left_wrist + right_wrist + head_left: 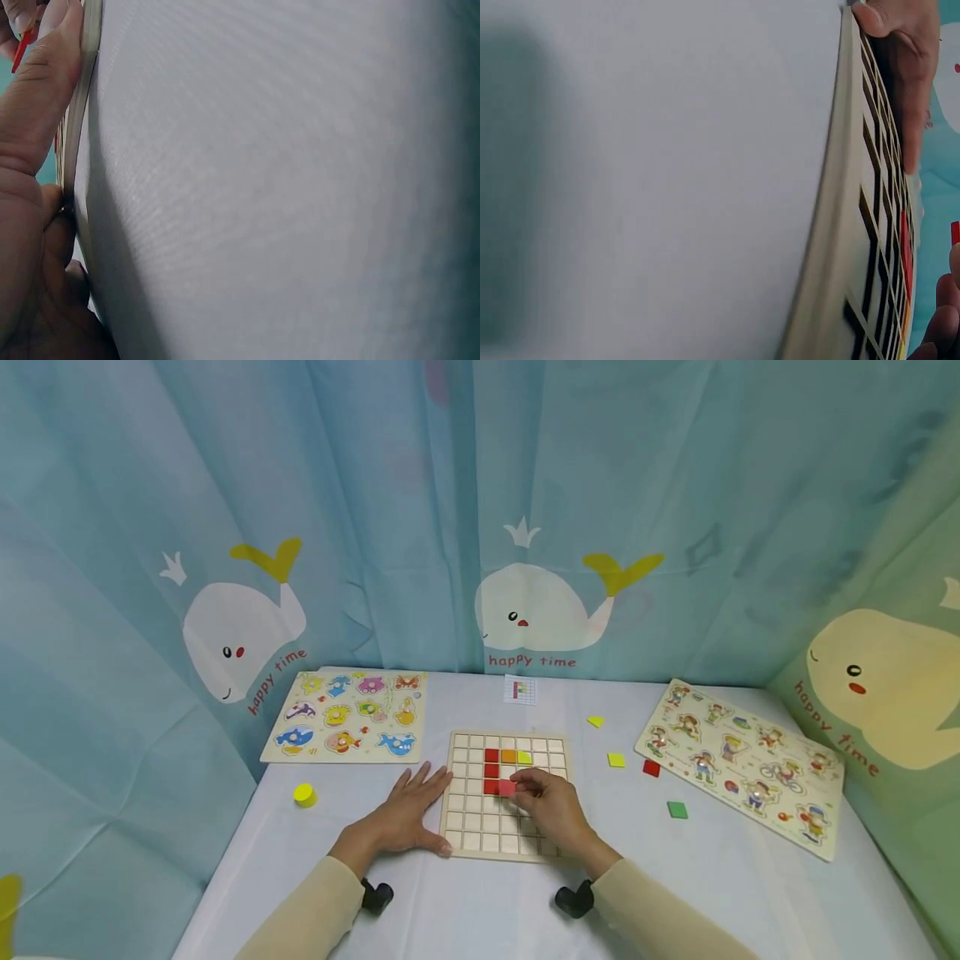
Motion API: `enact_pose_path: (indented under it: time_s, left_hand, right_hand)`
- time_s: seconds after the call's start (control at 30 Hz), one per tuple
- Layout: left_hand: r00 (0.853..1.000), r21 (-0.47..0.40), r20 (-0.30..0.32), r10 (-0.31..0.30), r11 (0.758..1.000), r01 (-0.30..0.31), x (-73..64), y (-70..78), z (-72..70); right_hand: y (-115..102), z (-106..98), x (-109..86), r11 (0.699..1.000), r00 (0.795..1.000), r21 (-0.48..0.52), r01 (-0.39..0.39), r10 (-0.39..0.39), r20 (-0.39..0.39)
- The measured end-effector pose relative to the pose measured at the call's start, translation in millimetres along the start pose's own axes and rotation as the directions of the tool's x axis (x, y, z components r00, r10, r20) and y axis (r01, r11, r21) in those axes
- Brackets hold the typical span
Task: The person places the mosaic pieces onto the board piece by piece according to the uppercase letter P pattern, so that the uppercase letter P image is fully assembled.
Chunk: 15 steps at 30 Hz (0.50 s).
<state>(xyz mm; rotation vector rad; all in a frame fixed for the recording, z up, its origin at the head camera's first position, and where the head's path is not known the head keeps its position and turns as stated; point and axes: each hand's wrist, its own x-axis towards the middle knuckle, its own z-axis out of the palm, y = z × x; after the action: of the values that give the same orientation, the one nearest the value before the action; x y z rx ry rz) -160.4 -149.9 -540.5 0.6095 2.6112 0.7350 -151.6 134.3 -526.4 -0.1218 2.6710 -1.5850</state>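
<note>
A wooden grid board (468,843) lies on the table, with several red square tiles (491,771), an orange tile (508,757) and a yellow-green tile (524,758) set in its cells. Over the board, my right hand (553,806) pinches a red square tile (507,788) between thumb and fingertips. That tile shows edge-on in the left wrist view, tilted above the board. My left hand (408,814) rests with spread fingers against the board's left edge, the thumb at its lower corner.
Right of the board lie a yellow triangle (596,721), a yellow square (616,760), a red tile (651,768) and a green tile (677,810). Two picture puzzle boards (345,718) (742,760) flank it. A small pattern card (521,690) is behind; a yellow cylinder (305,795) stands left.
</note>
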Motion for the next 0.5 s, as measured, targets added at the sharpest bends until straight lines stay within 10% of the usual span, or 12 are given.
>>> enact_pose_path:
  time_s: [0.5]
  left_hand:
    - [1.0, 0.013, 0.003, -0.02, 1.0, 0.02, 2.4, -1.3, 3.6]
  right_hand:
    - [0.8, 22.4, -2.3, 0.996, 0.999, -0.085, 0.022, -0.019, 0.039]
